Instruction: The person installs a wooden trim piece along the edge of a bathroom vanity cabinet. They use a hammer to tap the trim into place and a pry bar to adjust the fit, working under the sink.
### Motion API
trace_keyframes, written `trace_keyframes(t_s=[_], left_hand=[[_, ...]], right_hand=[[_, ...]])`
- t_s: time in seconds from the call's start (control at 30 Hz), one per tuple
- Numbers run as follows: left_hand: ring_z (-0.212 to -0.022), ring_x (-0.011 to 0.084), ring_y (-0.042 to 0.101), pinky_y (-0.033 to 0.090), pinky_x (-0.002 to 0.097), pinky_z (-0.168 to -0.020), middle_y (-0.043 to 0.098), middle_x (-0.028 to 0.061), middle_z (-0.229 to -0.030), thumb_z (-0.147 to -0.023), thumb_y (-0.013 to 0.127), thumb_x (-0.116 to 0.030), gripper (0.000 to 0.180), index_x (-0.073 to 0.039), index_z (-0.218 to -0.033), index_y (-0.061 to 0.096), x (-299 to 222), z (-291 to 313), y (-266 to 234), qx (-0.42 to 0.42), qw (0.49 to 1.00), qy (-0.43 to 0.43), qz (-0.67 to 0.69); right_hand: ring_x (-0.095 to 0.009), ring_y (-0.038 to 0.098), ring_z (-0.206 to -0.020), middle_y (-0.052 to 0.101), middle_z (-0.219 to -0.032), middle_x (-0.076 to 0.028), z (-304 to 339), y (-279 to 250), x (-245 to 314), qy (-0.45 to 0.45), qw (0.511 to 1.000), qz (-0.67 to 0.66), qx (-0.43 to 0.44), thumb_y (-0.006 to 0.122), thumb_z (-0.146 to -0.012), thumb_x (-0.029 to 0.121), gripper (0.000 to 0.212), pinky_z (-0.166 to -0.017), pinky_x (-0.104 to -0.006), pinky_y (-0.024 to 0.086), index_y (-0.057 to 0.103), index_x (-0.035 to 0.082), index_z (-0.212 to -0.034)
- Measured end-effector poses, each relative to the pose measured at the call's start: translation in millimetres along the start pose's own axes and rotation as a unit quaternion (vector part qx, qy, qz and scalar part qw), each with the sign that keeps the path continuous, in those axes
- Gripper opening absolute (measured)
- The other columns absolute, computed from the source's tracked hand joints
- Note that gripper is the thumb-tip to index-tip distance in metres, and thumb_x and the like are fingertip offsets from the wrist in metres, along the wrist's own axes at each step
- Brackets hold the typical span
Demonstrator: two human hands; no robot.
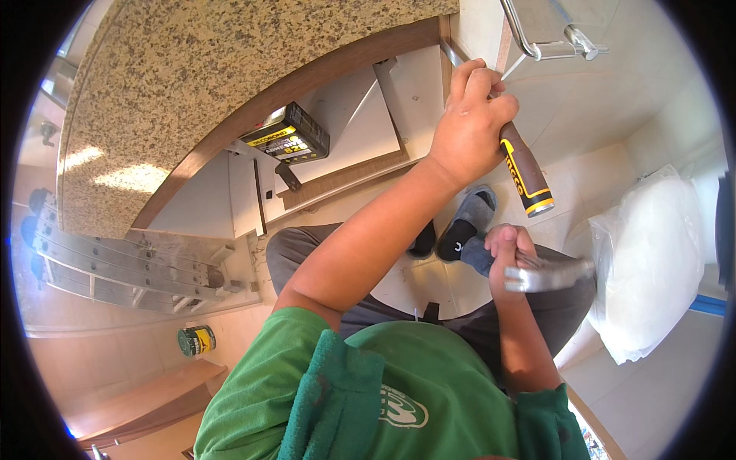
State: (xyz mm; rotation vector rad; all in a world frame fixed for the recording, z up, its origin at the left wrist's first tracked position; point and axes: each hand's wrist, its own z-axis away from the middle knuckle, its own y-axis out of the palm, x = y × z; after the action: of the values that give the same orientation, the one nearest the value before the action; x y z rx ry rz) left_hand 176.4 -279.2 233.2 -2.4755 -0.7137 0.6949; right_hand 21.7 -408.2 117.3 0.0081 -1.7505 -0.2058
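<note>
Head view: left hand (471,132) closed on chisel (527,170) beside countertop (230,57), right hand (506,257) gripping hammer (549,277); off-centre blow could strike left hand

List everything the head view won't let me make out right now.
All in the head view:
Metal tool at the right hand: exact shape lost to blur.
Brown-handled tool: middle hidden by the left hand.
Chrome fixture: upper end cut off by the top edge.
White bag: contents, if any, obscured by cloudy plastic.
</note>
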Motion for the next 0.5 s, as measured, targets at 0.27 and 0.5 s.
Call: trace_keyframes(t_s=[0.27,0.5], left_hand=[[-0.128,0.0486,0.045,0.050,0.0508,-0.096,0.053,0.0158,-0.115,-0.066,0.076,0.006,0.030,-0.008,-0.090,0.063,1.4,0.9,1.0,-0.002,1.000,0.002,0.004],[-0.127,0.0479,0.046,0.049,0.0512,-0.096,0.054,0.0152,-0.114,-0.066,0.076,0.006,0.030,-0.008,-0.089,0.063,0.1,-2.6,-0.8,-0.001,1.000,-0.004,0.012]], right_hand=[[-0.006,0.048,-0.064,0.054,-0.071,0.002,1.0,7.3,1.9,-0.035,0.998,-0.047,-0.035,0.062,-0.105,0.019,0.029,-0.059,-0.0244,0.040,0.056,0.005,-0.081],[-0.011,0.045,-0.063,0.047,-0.069,-0.002,2.7,5.3,-0.9,0.031,0.999,0.026,0.010,0.053,-0.109,0.021,0.031,-0.063,-0.0297,0.044,0.051,0.005,-0.083]])
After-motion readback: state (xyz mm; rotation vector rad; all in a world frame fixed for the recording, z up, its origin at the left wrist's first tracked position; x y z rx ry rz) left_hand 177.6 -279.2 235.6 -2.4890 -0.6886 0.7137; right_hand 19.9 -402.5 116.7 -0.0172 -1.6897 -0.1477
